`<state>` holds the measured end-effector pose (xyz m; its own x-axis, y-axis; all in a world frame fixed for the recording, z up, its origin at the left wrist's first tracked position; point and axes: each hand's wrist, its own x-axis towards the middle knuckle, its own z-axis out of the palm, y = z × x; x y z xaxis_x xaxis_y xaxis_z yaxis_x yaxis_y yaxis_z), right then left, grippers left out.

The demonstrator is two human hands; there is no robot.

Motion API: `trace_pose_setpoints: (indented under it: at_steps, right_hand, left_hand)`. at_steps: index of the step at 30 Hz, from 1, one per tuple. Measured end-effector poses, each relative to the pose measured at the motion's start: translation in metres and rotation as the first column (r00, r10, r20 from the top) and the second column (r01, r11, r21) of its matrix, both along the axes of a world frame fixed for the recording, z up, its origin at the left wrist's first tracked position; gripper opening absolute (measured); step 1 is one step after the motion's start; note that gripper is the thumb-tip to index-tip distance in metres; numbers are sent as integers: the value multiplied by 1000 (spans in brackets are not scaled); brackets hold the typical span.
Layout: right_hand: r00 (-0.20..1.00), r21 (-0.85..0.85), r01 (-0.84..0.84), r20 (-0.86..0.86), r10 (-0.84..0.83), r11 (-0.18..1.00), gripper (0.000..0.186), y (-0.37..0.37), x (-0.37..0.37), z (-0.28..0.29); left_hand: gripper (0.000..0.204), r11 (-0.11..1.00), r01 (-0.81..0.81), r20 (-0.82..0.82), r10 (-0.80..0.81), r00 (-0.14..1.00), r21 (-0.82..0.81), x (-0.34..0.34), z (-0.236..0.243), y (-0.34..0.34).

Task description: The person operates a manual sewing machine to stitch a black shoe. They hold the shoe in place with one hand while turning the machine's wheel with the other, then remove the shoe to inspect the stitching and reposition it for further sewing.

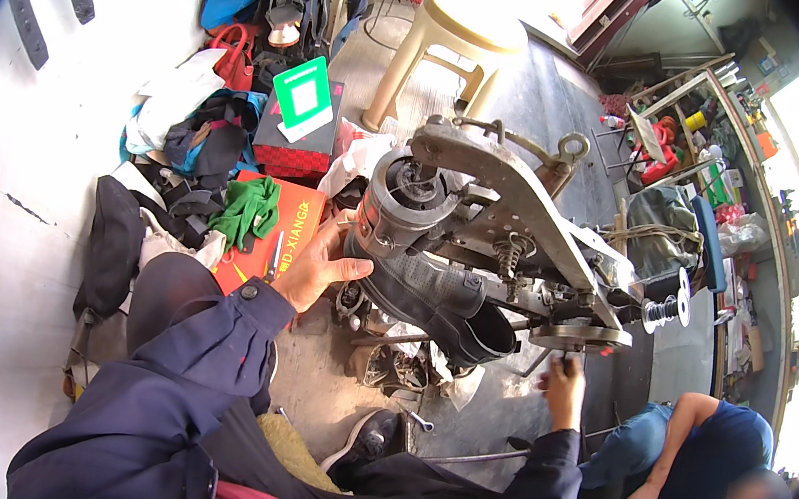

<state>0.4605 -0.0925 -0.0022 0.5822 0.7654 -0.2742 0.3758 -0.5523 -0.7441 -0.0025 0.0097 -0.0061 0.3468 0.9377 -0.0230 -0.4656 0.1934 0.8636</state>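
Note:
A metal hand-cranked stitching machine (536, 212) fills the middle of the view, with a cylindrical head on its left and a round wheel (585, 337) at its lower right. A black leather shoe (457, 313) lies under the head, toe to the left and opening to the right. My left hand (321, 270) is closed on the shoe's toe end, beside the head; part of the fingers is hidden. My right hand (562, 392) is closed on a small dark handle (568, 358) hanging below the wheel.
A cream stool (465, 16) stands behind the machine. Clothing (163, 133), a green sign (301, 90) and red boxes (269, 202) crowd the left. Cluttered shelving (757, 216) lines the right. A co-worker (710, 457) in blue bends at the lower right. A wrench (419, 421) lies on the floor.

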Motion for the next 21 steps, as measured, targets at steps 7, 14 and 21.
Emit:
trace_pose_setpoints:
  at_steps: [7,14,21]
  right_hand:
    - [938,286,-343,45,345,895,25,-2,-63,66]
    - [990,336,76,90,-112,939,12,-2,16,61]
    - [974,13,-224,-20,224,975,27,3,-22,-24]
  left_hand:
    - [56,999,-22,-51,23,998,30,-2,1,-1]
    - [57,998,2,-23,-1,1000,66,-3,3,2]
    - [47,887,-184,-126,259,958,424,-7,18,-9]
